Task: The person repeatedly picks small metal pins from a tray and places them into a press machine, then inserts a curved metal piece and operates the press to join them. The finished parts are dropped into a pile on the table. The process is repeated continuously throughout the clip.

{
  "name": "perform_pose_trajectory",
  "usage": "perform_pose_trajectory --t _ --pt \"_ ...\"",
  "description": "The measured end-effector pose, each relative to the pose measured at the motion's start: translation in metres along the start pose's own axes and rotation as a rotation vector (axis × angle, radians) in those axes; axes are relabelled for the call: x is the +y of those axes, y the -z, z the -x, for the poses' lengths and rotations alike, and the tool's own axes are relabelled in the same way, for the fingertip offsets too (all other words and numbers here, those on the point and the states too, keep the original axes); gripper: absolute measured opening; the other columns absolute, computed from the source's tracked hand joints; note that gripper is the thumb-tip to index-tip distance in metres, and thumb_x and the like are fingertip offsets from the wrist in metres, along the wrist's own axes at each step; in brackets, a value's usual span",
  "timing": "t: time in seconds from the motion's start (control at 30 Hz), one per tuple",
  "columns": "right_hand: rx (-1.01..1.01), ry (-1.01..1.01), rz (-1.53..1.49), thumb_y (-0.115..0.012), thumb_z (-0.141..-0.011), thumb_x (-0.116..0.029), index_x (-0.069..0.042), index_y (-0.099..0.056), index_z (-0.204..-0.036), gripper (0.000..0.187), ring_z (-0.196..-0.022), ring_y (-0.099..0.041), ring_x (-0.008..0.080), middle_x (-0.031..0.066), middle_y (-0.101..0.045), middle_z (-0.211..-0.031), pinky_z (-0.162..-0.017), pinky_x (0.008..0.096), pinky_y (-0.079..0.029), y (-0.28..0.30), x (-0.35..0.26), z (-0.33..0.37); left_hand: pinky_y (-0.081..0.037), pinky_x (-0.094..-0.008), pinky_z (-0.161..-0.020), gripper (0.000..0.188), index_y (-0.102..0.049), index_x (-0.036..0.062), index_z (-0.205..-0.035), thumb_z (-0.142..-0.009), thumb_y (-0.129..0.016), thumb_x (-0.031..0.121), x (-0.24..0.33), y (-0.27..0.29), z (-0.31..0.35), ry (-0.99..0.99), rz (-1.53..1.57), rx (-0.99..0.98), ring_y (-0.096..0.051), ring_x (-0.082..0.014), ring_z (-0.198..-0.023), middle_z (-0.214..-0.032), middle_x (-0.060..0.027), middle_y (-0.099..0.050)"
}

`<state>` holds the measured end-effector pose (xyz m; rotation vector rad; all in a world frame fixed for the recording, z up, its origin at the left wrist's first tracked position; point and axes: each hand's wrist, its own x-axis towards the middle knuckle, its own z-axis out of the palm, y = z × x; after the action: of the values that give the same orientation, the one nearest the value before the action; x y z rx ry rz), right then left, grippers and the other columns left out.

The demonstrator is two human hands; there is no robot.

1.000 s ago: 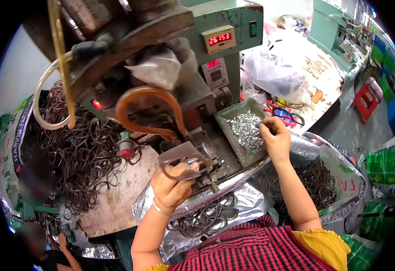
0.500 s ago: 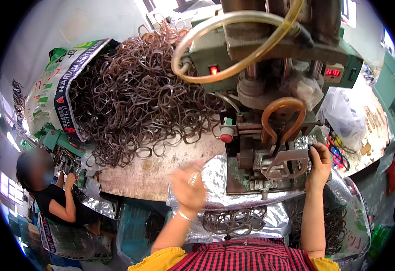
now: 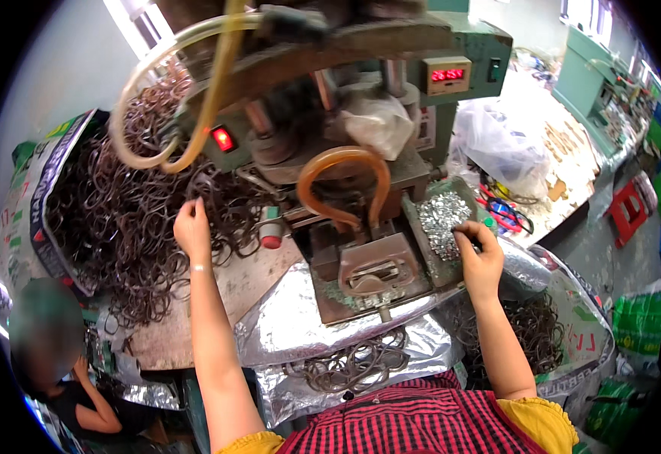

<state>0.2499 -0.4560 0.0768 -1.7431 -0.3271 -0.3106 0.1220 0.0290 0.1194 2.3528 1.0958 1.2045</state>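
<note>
My left hand (image 3: 192,231) reaches to the near right edge of a big heap of dark brown loops (image 3: 130,189). Its fingers are pinched together at the loops; whether one is between them I cannot tell. My right hand (image 3: 482,257) is at the rim of a tray (image 3: 447,268) of small shiny metal pieces (image 3: 444,219). Thumb and fingertips are closed there, on something too small to make out. Between my hands stands a press (image 3: 330,181), with a brown metal fixture (image 3: 379,265) in its bed and an orange tube loop (image 3: 345,163) rising above.
A red button (image 3: 271,236) juts out left of the press bed. Silver foil (image 3: 270,321) covers the front edge, and more loops (image 3: 357,363) lie in my lap. A clear plastic bag (image 3: 500,144) sits at right. Another person (image 3: 46,340) works at lower left.
My left hand has gone forward to the heap. My right hand has left the fixture's side and reached the tray of metal pieces. The view has shifted, and the fixture now lies lower in the bed.
</note>
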Motion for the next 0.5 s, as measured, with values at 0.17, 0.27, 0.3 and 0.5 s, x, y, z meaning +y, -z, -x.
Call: perform_pose_trajectory --t 0.17,0.27,0.3,0.5 --pt "0.109 0.047 0.207 -0.066 -0.082 0.002 0.000 -0.068 -0.091 0.010 -0.083 -0.062 0.0200 0.0086 -0.066 -0.086 -0.075 0.0302 -0.047 0.049 0.002 0.030 -0.050 -0.0393 -0.070 0.008 -0.066 0.0017 -0.091 -0.085 -0.064 0.007 0.007 0.022 0.112 -0.314 -0.012 -0.220 -0.064 -0.0360 -0.077 -0.084 -0.0175 -0.066" --pt "-0.048 0.042 0.068 -0.065 -0.081 0.003 -0.001 -0.070 -0.090 0.011 -0.084 -0.064 0.0203 0.0093 -0.068 -0.087 -0.078 0.0304 -0.048 0.040 -0.025 0.029 -0.049 -0.0402 -0.071 0.012 -0.060 0.0006 -0.092 -0.081 -0.063 -0.001 0.015 0.043 0.151 -0.359 0.084 -0.377 -0.062 -0.0373 -0.077 -0.085 -0.0166 -0.064" --pt "-0.127 0.088 0.052 -0.066 -0.079 0.003 -0.001 -0.071 -0.089 0.012 -0.084 -0.064 0.0216 0.0101 -0.068 -0.087 -0.079 0.0317 -0.048 0.033 -0.042 0.025 -0.049 -0.0374 -0.066 0.019 -0.053 -0.0005 -0.094 -0.080 -0.065 -0.004 0.024 0.052 0.154 -0.294 0.103 -0.457 -0.060 -0.0329 -0.070 -0.082 -0.0160 -0.061" --pt "-0.309 0.174 -0.302 -0.069 -0.079 0.001 0.001 -0.065 -0.102 0.024 -0.088 -0.066 0.0218 0.0117 -0.068 -0.097 -0.081 0.0308 -0.050 -0.050 -0.085 0.000 -0.042 -0.0244 -0.053 0.029 -0.048 0.0023 -0.096 -0.080 -0.072 -0.001 0.022 0.051 0.177 0.386 0.463 -0.431 -0.051 -0.0097 -0.059 -0.071 -0.0042 -0.061"
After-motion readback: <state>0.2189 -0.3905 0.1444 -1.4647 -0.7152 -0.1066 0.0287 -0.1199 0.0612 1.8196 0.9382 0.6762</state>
